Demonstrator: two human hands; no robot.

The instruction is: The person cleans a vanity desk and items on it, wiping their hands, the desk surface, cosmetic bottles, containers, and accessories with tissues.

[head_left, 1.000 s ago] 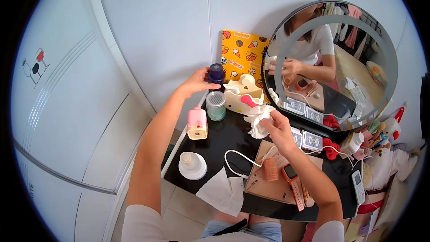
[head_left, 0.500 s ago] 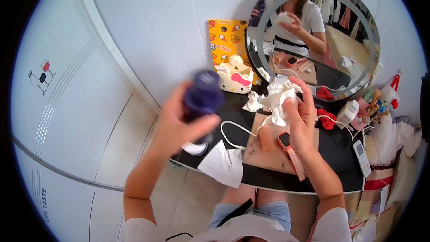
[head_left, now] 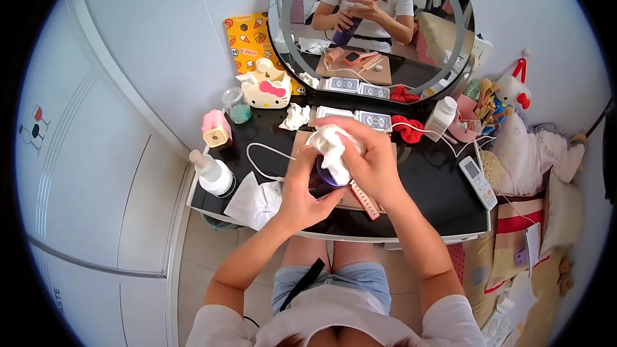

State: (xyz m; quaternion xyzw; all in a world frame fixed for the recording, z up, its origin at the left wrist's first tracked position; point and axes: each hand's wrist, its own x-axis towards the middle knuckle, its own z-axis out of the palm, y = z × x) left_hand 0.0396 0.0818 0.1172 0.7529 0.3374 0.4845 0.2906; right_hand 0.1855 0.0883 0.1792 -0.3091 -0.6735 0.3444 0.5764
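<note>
A dark purple bottle (head_left: 324,178) is upright over the front middle of the desk, with my left hand (head_left: 297,194) wrapped around its side. My right hand (head_left: 376,162) grips a crumpled white tissue (head_left: 333,152) and presses it on the bottle's top, hiding the rim. Beneath my hands lies a pinkish flat pad (head_left: 301,143), mostly covered. An orange-red watch (head_left: 365,200) rests on it, its strap showing beside my right hand. The round mirror (head_left: 275,22) also shows both hands around the bottle.
On the black desk (head_left: 437,199), a flat white tissue (head_left: 254,200), pump bottle (head_left: 215,175), pink container (head_left: 216,130) and lidded jar (head_left: 237,106) stand left. Behind are a cat-faced holder (head_left: 265,94), crumpled tissue (head_left: 295,117) and cards (head_left: 374,121). Right are a red scrunchie (head_left: 409,130), white bottle (head_left: 442,115), remote (head_left: 478,183).
My left hand has brought the bottle rightward to the middle. My right hand has carried tissue onto its top. The view has shifted, and the cards behind are now uncovered.
</note>
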